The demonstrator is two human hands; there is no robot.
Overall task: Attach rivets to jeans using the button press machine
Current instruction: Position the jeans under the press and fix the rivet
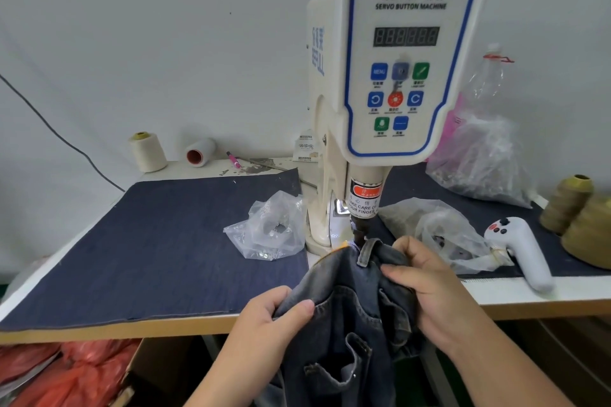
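The right hand [426, 277] pinched the jeans [347, 314] at the waistband, fingers curled over the bunched denim just beside a belt loop [367, 253]. The left hand [281, 317] gripped a fold lower down, thumb on top near the pocket seam. Between them the jeans hung off the table [99, 330] edge, their top corner pushed up under the punch [358, 235] of the press [396, 59]. This looked like the positioning step: the cloth was being lined up on the die, which the denim hid. No rivet could be made out at the punch. The next move would call for holding the spot flat and centred, fingers kept back from the punch as the warning label [363, 200] said, before triggering the stroke. Bags [271, 228] of small metal parts lay on either side of the press, and a white handset [519, 251] lay to the right.
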